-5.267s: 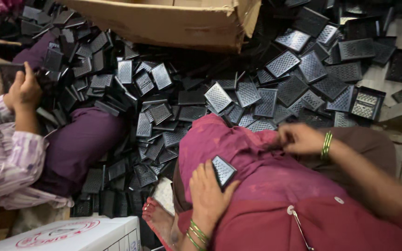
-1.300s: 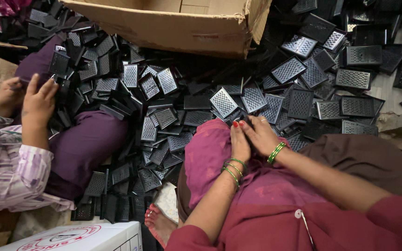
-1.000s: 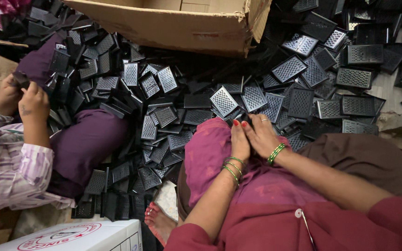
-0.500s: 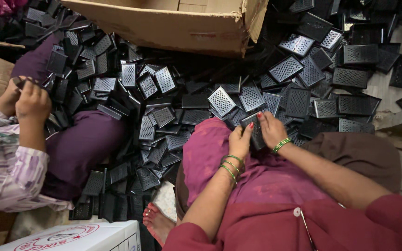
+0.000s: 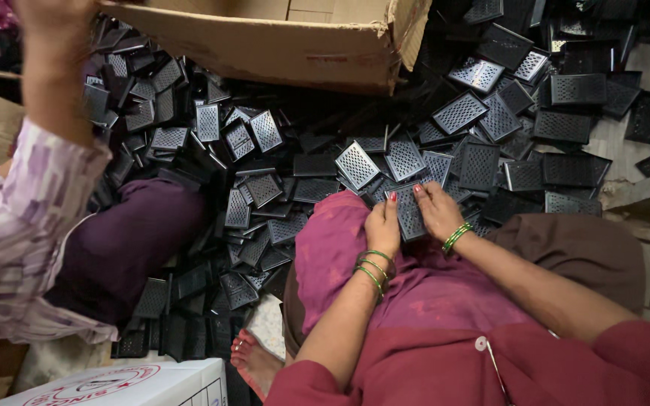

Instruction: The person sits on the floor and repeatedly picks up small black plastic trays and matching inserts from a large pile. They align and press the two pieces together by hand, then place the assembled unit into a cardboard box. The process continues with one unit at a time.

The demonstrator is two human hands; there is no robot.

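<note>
A small black perforated grille panel (image 5: 409,213) rests on my magenta-clad knee. My left hand (image 5: 383,226) grips its left edge and my right hand (image 5: 437,211) grips its right edge, thumbs on top. Green bangles ring both wrists. Just beyond my hands, a big pile of the same black grille panels (image 5: 453,150) covers the floor.
An open cardboard box (image 5: 280,45) lies tipped at the top. At the left sits another person in a striped sleeve (image 5: 31,218) and purple trousers, one arm (image 5: 54,68) raised. A white carton (image 5: 144,385) stands bottom left. My bare foot (image 5: 253,361) shows beside it.
Both my hands have lifted one grille panel off my knee and hold it between them. The person at the left has raised an arm high toward the box.
</note>
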